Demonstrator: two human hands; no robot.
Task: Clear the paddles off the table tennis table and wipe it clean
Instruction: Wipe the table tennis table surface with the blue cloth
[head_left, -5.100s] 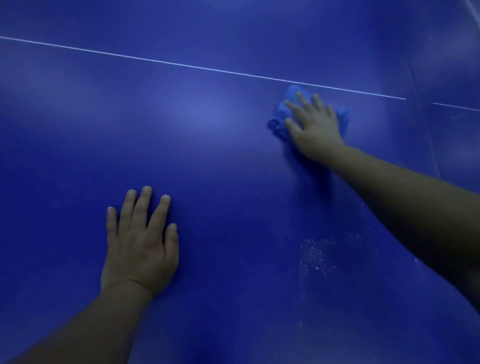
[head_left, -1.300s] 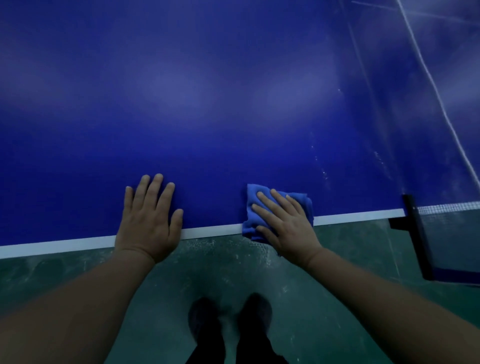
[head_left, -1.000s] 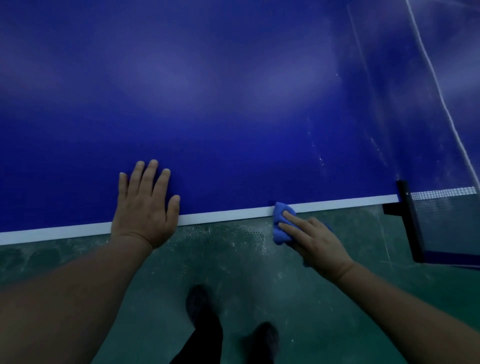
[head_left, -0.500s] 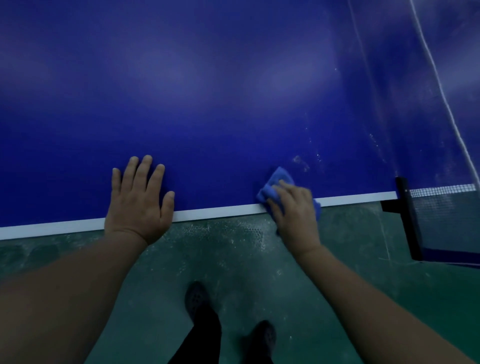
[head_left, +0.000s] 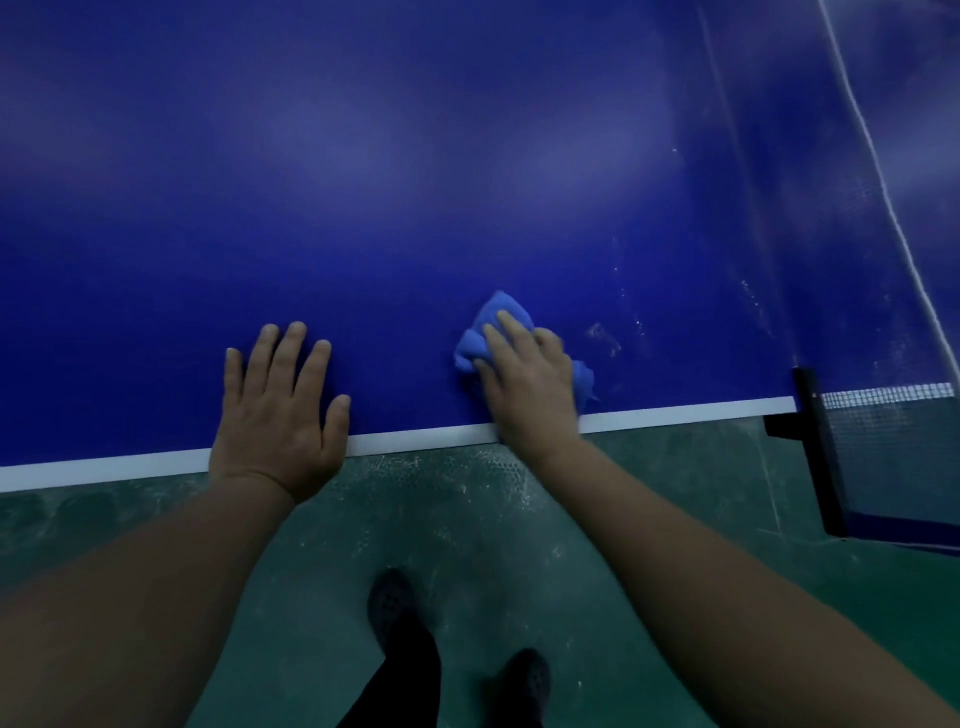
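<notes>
since half a second ago the blue cloth (head_left: 506, 322) has slid up from the white edge stripe (head_left: 415, 441) onto the table tennis table (head_left: 415, 156), the right hand (head_left: 530, 382) pressing it under loosely bent fingers. left hand (head_left: 278, 405) lies flat and spread on the edge, bracing. no paddles in view. to wipe well, i'd judge, keep even pressure and sweep right toward the pale smudges (head_left: 605, 335) near the net post (head_left: 815, 441). glossy blue top reflects soft light; below, a dusty green floor (head_left: 493, 519) and dark shoes (head_left: 392, 603).
</notes>
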